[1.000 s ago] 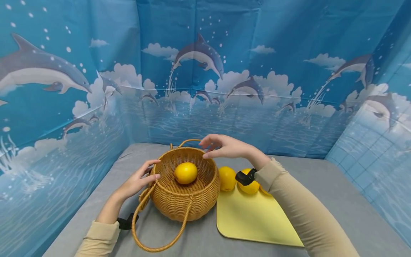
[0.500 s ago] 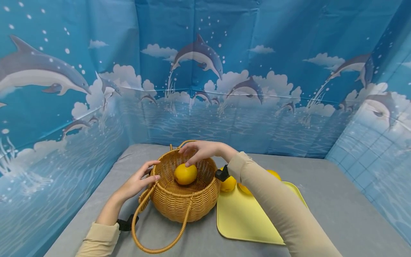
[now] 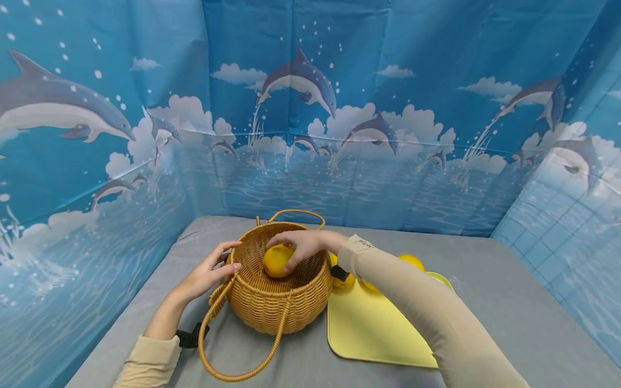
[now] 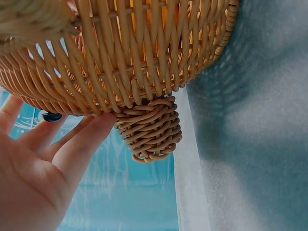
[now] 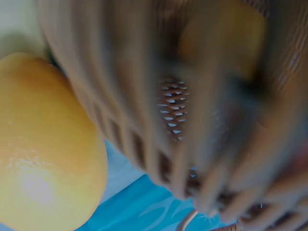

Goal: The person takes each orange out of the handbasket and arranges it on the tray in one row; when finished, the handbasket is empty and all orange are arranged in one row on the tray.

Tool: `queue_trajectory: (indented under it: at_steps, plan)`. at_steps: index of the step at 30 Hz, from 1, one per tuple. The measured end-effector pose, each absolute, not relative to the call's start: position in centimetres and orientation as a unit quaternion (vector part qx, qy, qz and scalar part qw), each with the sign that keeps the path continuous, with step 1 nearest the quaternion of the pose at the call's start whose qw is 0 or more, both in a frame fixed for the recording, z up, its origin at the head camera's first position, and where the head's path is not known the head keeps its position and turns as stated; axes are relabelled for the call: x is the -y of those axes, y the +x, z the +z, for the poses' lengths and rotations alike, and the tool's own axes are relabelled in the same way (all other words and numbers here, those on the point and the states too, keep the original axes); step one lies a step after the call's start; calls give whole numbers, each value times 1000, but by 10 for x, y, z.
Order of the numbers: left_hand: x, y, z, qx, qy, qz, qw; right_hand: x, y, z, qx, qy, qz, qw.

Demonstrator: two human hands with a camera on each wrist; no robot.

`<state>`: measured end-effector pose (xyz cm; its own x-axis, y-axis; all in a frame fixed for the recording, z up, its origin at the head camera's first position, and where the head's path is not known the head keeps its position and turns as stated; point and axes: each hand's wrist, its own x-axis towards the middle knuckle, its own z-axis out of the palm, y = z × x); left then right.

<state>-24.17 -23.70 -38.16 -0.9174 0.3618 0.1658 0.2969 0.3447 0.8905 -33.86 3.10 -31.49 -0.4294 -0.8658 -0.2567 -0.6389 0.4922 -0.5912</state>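
A round wicker basket [image 3: 274, 312] stands on the grey surface, its near handle hanging down in front. My left hand [image 3: 206, 276] touches the basket's left side with fairly straight fingers, the thumb tip at the rim. In the left wrist view, the fingers [image 4: 77, 149] lie against the outside of the weave, beside a small wicker foot [image 4: 151, 130]. Inside the basket, my right hand [image 3: 304, 245] grips a smooth, oval yellow fruit [image 3: 275, 263], thumb on its near side and fingers over the top. The weave mostly hides this grip in the right wrist view.
Right of the basket lies a yellow tray [image 3: 373, 334]. Several more yellow fruits [image 3: 411, 262] sit along its back, partly hidden by my right sleeve [image 3: 412, 302]. One fruit [image 5: 43, 149] is close beside the basket wall. A blue dolphin-print curtain [image 3: 310, 178] surrounds the surface.
My right hand has moved left and down from the basket's back right rim into the basket, and taken hold of the yellow fruit there. The left hand has stayed in place.
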Motion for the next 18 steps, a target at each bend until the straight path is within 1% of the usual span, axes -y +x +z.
queue_trajectory:
  at_steps: [10,18]
  plan:
    - [236,-241,-381,-823,195,533,29,-30,-335,-325,-828,-460,-185,261]
    - [236,-242,-382,-824,195,532,25,-28,-332,-326,-865,-454,-66,203]
